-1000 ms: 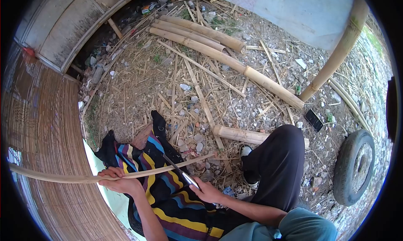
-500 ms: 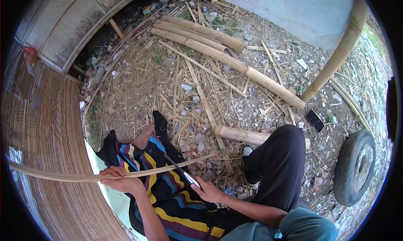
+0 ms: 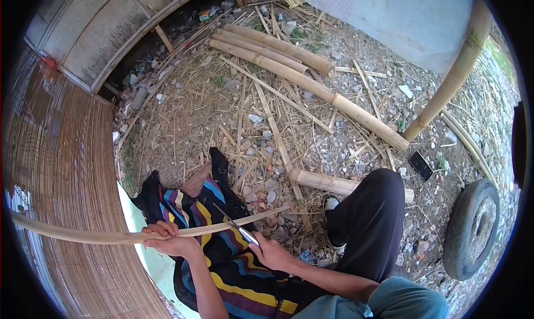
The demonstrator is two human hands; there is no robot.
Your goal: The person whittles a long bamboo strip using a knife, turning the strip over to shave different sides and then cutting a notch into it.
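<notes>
A long pale bamboo strip runs from the left edge to the middle of the view. My left hand is closed around it, thumb below and fingers above. My right hand grips the handle of a knife. The knife's narrow blade crosses the strip near its right end, pointing up and to the left. Beneath both hands, a black cloth with yellow, blue and purple stripes lies over my lap and the ground.
Thick bamboo poles lie across the littered ground, with a shorter bamboo piece by my knee. A phone and a tyre are at the right. An upright bamboo post stands beyond them. Woven slats cover the left side.
The view has shifted slightly, so the surroundings appear a little further right. My left hand appears slightly further right along the strip. Both hands keep their holds.
</notes>
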